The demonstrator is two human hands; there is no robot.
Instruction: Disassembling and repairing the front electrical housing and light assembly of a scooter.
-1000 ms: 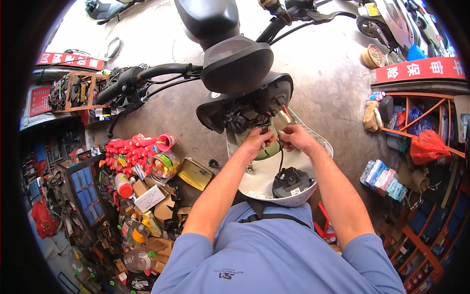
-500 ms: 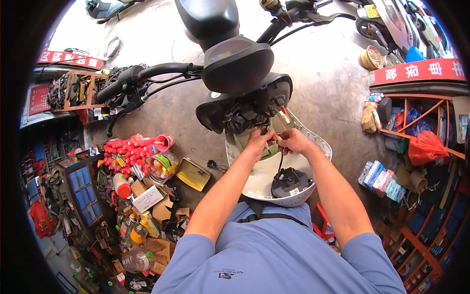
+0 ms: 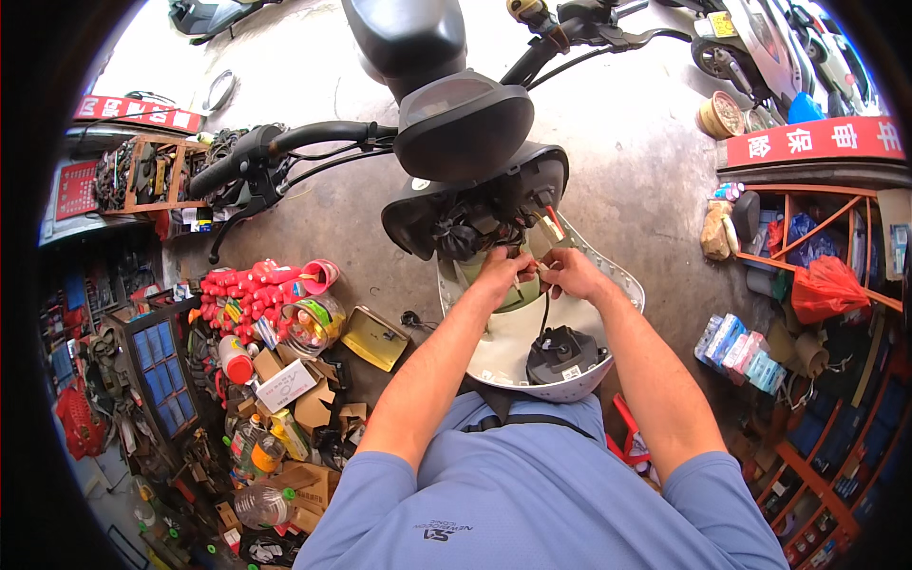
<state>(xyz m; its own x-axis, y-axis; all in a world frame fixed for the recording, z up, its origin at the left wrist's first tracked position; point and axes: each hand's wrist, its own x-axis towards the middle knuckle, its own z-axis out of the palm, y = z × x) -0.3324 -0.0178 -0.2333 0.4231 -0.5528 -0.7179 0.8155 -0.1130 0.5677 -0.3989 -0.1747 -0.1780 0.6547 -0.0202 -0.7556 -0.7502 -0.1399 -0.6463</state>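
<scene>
My left hand (image 3: 503, 273) pinches a small pale wire connector, mostly hidden by the fingers. Close beside it, my right hand (image 3: 571, 274) is closed on the end of a black cable (image 3: 544, 315). This cable runs down to a round black lamp unit (image 3: 562, 355) inside a white scooter front panel (image 3: 502, 350). The panel leans against my lap, inner side up. Just beyond my hands, the opened scooter front (image 3: 464, 223) shows bundled dark wiring. A red and a pale wire connector (image 3: 552, 224) hang at its right.
Above the opening stand the scooter's black handlebar (image 3: 313, 138) and dash. Left on the floor are red bottles (image 3: 252, 294), a yellow-green tray (image 3: 374, 338), cardboard boxes and plastic bottles. To the right lie tissue packs (image 3: 741, 353) and a red bag (image 3: 828, 288) by an orange rack.
Both hands stay almost in place, with only slight finger movement at the connectors. The scooter and panel look unmoved.
</scene>
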